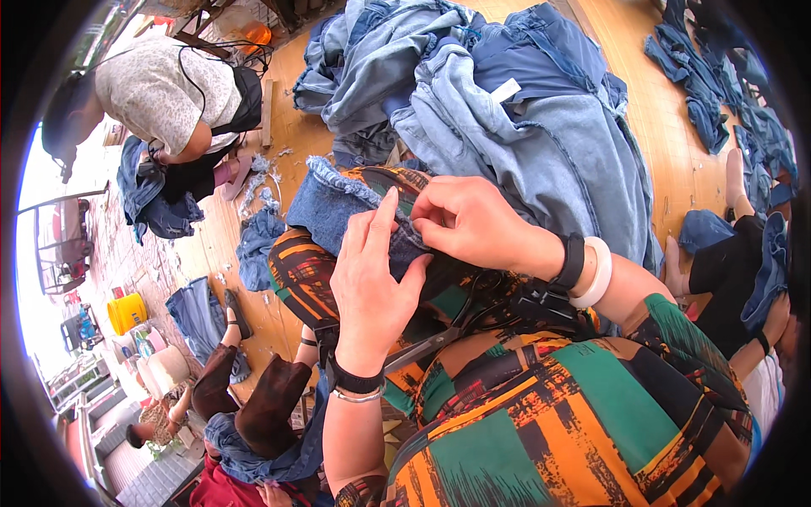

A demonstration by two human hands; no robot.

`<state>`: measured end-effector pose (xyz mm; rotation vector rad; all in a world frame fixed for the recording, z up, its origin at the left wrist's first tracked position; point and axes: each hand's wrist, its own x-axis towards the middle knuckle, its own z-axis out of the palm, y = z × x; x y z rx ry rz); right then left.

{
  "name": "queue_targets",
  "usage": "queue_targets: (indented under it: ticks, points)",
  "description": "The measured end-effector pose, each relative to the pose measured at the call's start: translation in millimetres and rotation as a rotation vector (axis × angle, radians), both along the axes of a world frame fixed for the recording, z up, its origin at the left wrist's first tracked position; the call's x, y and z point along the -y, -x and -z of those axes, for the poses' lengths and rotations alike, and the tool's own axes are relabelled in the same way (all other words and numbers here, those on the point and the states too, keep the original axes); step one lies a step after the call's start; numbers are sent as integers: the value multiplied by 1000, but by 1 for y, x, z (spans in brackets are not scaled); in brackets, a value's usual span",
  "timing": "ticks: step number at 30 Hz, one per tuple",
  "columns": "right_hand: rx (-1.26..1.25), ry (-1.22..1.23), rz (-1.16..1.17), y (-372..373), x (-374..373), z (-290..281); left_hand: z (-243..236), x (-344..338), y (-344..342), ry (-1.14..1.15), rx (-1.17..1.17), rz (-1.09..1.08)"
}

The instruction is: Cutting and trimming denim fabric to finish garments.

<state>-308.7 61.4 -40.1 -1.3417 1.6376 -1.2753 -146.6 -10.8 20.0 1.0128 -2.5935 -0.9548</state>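
Scissors (427, 345) half hidden under left hand (372, 287).

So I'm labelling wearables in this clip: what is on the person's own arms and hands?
Both forearms are bare, without gloves. The left hand has a black band and a thin silver bangle at the wrist. The right hand has a black band and a thick white bangle. The clothing is patterned in orange, green and black.

small white rectangular label (507, 89) sewn on the blue denim pile (541, 135).
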Motion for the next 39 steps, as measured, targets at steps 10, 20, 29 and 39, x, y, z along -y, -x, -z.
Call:
queue_targets:
  ticks: [10, 20, 29, 39]
  points:
    - [-84, 64, 80, -5, -2, 3, -3, -3, -10, -21, -83, 73]
    - [98, -39, 196, 20, -3, 12, -2, -9, -17, 111, -46, 123]
    - [171, 21, -94, 14, 4, 12, -2, -15, -16, 149, -3, 129]
    - [-27, 80, -67, 15, 5, 11, -6, -16, -11, 124, 20, 107]
